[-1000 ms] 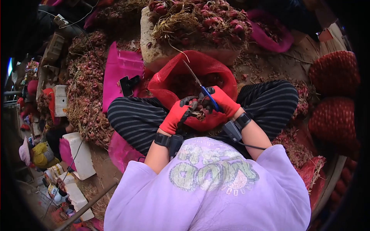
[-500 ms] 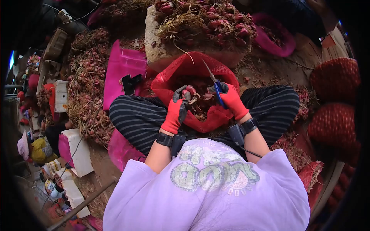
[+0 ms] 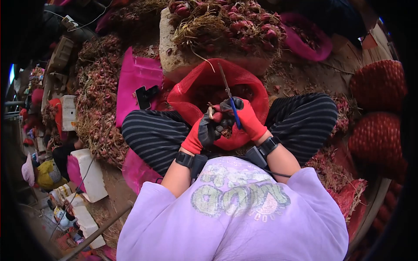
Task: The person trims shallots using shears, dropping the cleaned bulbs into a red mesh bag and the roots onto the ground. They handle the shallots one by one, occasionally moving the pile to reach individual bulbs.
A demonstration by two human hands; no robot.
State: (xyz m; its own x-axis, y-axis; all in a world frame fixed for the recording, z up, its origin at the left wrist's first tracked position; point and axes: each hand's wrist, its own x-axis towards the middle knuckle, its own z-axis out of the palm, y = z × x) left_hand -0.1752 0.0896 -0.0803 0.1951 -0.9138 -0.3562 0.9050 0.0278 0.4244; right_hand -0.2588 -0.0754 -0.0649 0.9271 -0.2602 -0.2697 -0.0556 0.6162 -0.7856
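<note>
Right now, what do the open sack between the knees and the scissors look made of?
Sack: likely plastic mesh, red and slightly shiny; fine netting shows.
Scissors: blue handle, probably smooth plastic; the narrow blades look like dull metal, grey-brown.

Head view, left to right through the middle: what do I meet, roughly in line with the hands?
Small white box → onion pile → black device → left hand → right hand → full red sacks.

Here's a white foam block (image 3: 92,180), brown floor (image 3: 121,186) beside it, a pole (image 3: 102,228) slanting below, bluish light (image 3: 11,74) glowing up beyond it.
</note>
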